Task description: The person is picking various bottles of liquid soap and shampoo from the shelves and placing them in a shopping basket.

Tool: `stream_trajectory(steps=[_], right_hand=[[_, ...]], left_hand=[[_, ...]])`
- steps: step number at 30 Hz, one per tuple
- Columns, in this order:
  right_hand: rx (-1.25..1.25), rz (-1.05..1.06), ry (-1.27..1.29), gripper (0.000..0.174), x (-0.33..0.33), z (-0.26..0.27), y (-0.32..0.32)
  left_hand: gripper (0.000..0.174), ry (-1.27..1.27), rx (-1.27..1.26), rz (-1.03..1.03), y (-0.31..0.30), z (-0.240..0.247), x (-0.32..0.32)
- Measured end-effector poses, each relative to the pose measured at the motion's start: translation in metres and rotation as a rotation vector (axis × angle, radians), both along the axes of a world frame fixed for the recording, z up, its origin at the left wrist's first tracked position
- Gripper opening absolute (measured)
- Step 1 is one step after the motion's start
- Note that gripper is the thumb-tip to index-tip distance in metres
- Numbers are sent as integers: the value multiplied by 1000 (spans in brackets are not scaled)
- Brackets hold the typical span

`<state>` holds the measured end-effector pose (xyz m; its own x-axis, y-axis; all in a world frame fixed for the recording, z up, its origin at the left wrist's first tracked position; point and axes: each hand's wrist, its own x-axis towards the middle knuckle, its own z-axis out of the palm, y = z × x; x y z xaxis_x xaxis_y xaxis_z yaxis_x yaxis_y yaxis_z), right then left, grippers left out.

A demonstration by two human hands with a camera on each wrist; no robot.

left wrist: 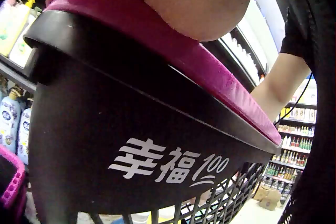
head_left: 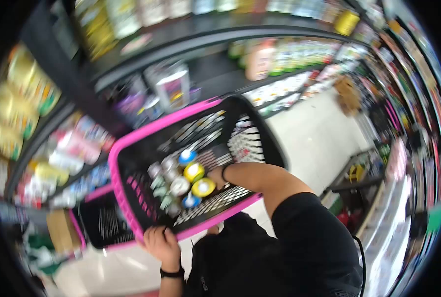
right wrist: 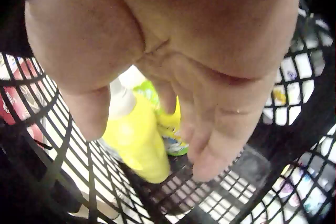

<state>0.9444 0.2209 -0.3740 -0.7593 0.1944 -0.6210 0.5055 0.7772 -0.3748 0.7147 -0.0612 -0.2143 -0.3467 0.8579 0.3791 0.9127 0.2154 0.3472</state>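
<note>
A black shopping basket [head_left: 275,141] with a pink rim is tilted in front of the body. My left hand [head_left: 162,246] grips the rim at its near left corner, fingers over the pink edge. Inside the basket reaches my right hand [head_left: 217,177], beside a cluster of bottles with yellow, blue and white tops. The right wrist view has a yellow bottle [right wrist: 137,142] with a white top between the thumb and the loosely bent fingers [right wrist: 210,155], with a gap between fingers and bottle. Behind it stands another yellow and green pack [right wrist: 170,127], partly hidden by the hand.
Black shelves [head_left: 200,34] with bottles run along the far side and left. A second black basket [head_left: 99,218] with pink trim stands at the lower left, near a cardboard box [head_left: 62,230]. Pale floor [head_left: 314,133] stretches along the aisle, with stocked shelves on the right.
</note>
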Motion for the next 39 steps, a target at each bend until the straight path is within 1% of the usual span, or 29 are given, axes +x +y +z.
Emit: stream_trajectory(steps=[2,3,4,5,7,9,11,12,13,15,16,17,18,19,20,21,22,23,24,25,27,28,29,31,32,34,36,38,39], right_hand=[[11,-68,87,42,15,42,14],[81,-166,36,43,19,55,23],[86,-244,217,51,27,82,28],[65,-298,285,55,34,123,28],[159,-388,572,53,60,168,23],[183,-449,817,46,101,219,6],[151,-603,1067,40,153,253,-24],[168,-704,1133,37,182,251,-34],[181,-803,1198,34,211,244,-49],[365,-1013,1170,31,283,195,-70],[301,-1204,1032,29,322,168,-85],[396,-1309,877,31,361,124,-101],[409,-1383,694,31,406,59,-121],[369,-1486,586,33,449,-4,-153],[300,-1554,293,35,489,-53,-198],[174,-1498,-4,36,537,-118,-246],[27,-1395,-317,33,571,-141,-293],[-103,-1185,-577,31,595,-144,-333],[-212,-1017,-723,29,610,-141,-369],[-313,-997,-781,28,616,-138,-399],[-524,-1739,-430,32,622,-174,-465],[-627,-2090,-221,37,632,-176,-493],[-742,-1930,-202,41,637,-129,-492],[-622,-1833,-270,41,628,-125,-492],[-557,-1783,-302,40,625,-133,-495],[-427,-1677,-366,40,627,-166,-505],[-421,-1626,-141,36,628,-202,-506],[-463,-1669,100,33,634,-206,-469],[-458,-1724,81,32,636,-189,-437]], left_hand=[[12,6,-23,-3,-1,4,3],[13,-5,-51,4,-2,5,3],[13,-7,-64,6,-4,4,3],[14,-2,-79,16,-6,2,1],[17,37,-102,37,-8,-4,0],[21,43,-141,92,-6,5,9],[22,145,-42,17,2,13,30],[22,109,3,-32,8,19,48],[23,133,-15,-91,13,31,74],[23,131,53,-272,31,29,118],[23,43,71,-355,41,32,148],[24,-34,42,-404,51,39,182],[23,-130,62,-417,64,35,211],[21,-225,76,-430,77,25,240],[22,-224,91,-507,91,23,270],[23,-229,105,-582,102,26,299],[23,-192,99,-642,109,34,329],[22,-154,102,-702,119,41,356],[21,-154,94,-768,129,44,376],[22,-131,70,-820,138,49,392],[23,-100,19,-923,156,53,426],[24,-129,-16,-965,162,50,441],[24,-162,-69,-1033,168,46,457],[25,-220,-165,-1177,184,43,488],[24,-165,-179,-1282,190,52,506],[26,-182,-195,-1477,205,66,544],[26,-210,-225,-1641,220,69,579],[26,-245,-269,-1776,242,68,610],[26,-226,-279,-1802,252,67,624]])
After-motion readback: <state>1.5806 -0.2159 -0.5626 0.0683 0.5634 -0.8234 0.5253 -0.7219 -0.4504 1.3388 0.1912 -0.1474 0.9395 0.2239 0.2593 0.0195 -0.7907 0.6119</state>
